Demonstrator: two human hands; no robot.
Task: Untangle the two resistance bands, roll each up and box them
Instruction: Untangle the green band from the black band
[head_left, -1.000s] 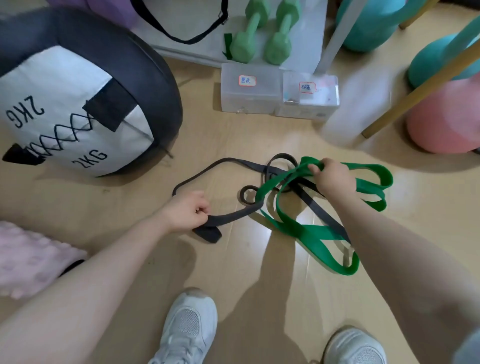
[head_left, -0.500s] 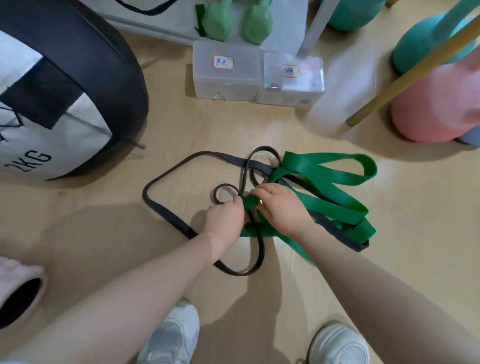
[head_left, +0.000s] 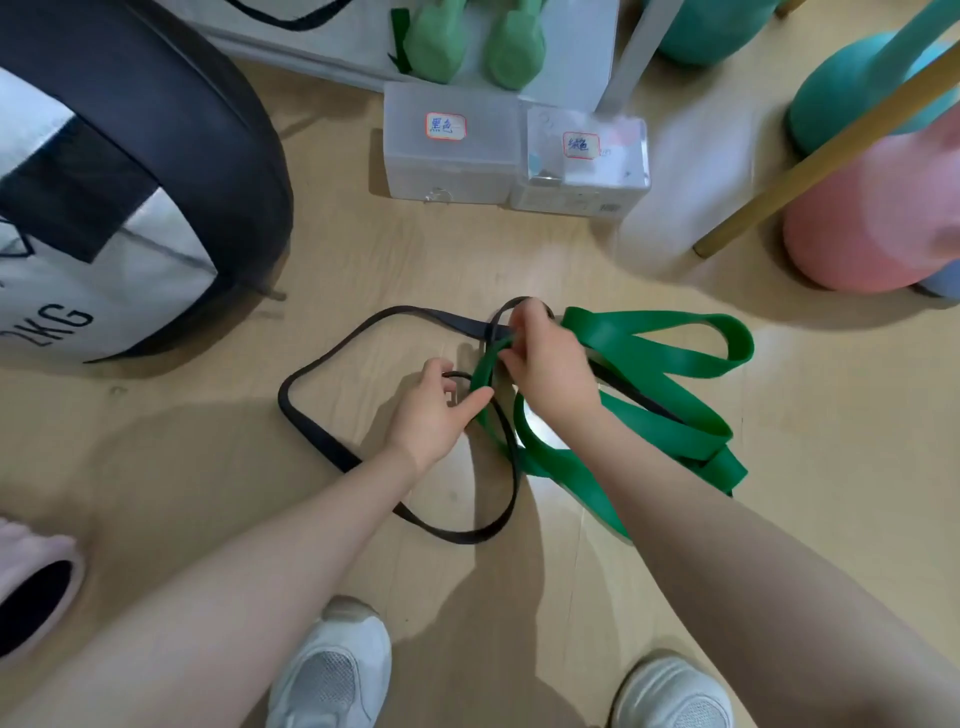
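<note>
The untangling step is in hand, with nothing rolled or boxed yet: the black resistance band (head_left: 322, 441) and the green resistance band (head_left: 654, 358) lie crossed on the wooden floor (head_left: 363, 260), just beyond the person's white shoes, the black loops spreading to the left and the green folds piled to the right. The right hand (head_left: 545, 364) has its grip pinched on a strand of green at the knot where the two bands cross. The left hand (head_left: 436, 410), just near and left of it, has its fingers curled at a small black loop beside the green strand; it seems to hold that loop, though the fingertips hide the contact. The next move probably calls for drawing the green strand out through the black loop while the left hand keeps the black one slack. Farther off stand two translucent lidded boxes side by side, the left box (head_left: 452, 171) and the right box (head_left: 587, 176), each with a handwritten label; the left looks empty, while the right shows blurred contents I cannot identify.
</note>
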